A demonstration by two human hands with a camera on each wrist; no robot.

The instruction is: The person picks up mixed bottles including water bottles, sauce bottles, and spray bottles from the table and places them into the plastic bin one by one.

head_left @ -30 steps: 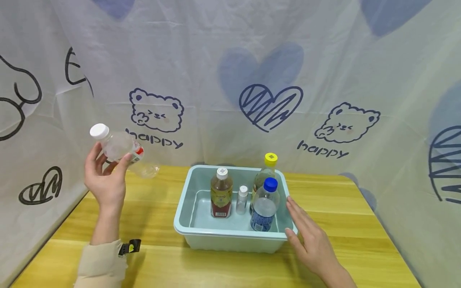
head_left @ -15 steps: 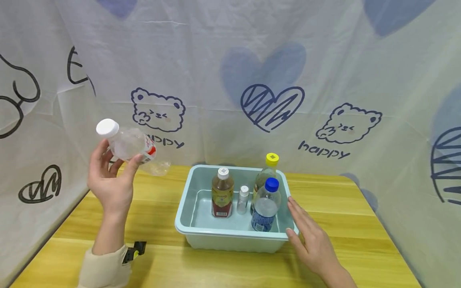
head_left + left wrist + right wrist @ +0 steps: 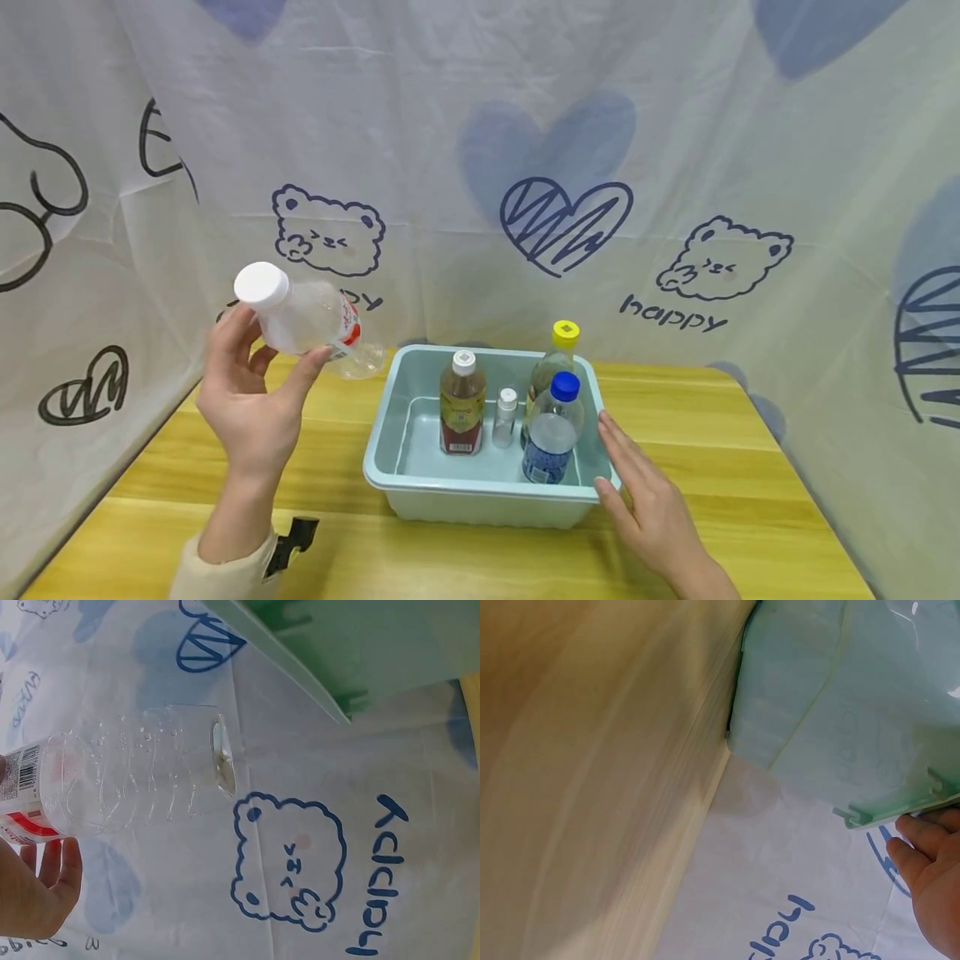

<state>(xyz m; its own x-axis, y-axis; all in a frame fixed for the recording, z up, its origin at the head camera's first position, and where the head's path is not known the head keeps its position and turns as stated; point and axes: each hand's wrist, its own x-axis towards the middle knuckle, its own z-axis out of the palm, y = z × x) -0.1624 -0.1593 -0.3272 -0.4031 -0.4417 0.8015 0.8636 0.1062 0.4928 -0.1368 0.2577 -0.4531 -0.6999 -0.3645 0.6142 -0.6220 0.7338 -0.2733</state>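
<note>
My left hand grips a clear plastic bottle with a white cap and a red-and-white label. The bottle is tilted, cap toward the upper left, held in the air left of a light blue plastic bin. In the left wrist view the bottle's ribbed lower half shows a little liquid at its base. My right hand lies with straight fingers against the bin's right rim. Inside the bin stand a brown bottle, a small clear bottle, a blue-capped bottle and a yellow-capped bottle.
The bin rests on a yellow wood-grain table. A white cloth printed with hearts, bears and "happy" hangs behind and at both sides. A black strap is around my left wrist.
My left hand has carried the clear bottle to the right, closer to the bin, and nearer the camera. The right hand and the bin have stayed in place.
</note>
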